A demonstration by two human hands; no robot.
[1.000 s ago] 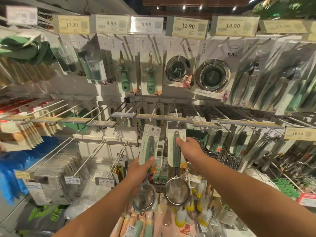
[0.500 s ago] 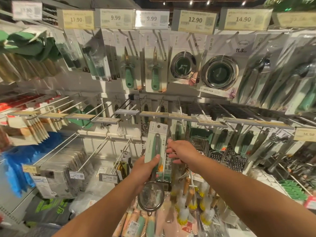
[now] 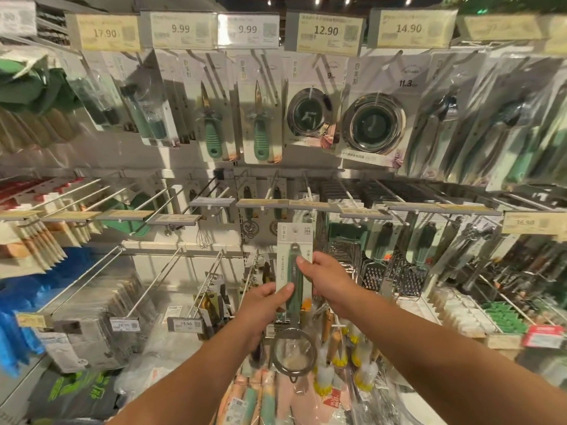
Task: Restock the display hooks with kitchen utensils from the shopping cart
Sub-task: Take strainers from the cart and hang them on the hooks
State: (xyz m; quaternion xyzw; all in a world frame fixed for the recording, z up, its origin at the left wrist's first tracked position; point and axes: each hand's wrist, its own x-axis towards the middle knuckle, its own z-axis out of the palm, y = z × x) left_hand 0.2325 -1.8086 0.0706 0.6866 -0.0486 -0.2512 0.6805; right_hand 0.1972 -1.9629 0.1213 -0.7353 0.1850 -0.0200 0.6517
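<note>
Strainer [image 3: 294, 289], green handle on white card, held upright in front of the display hooks [image 3: 310, 191], card top just below the price-strip rail; mesh bowl hangs lowest. Left hand [image 3: 264, 305]: grip closed on lower handle, thumb across the card. Right hand [image 3: 328, 283]: grip pinching the card's right edge at mid-handle. Graters [image 3: 392, 271] hang just to the right.

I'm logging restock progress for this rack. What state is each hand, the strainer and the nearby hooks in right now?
Left hand: grips the strainer's card and handle low down.
Right hand: pinches the card's right edge higher up.
Strainer: upright on its card, mesh bowl down, not yet hung.
Lower-left hooks: long stretches of bare rod.
Top-row hooks: hung with carded utensils.
</note>
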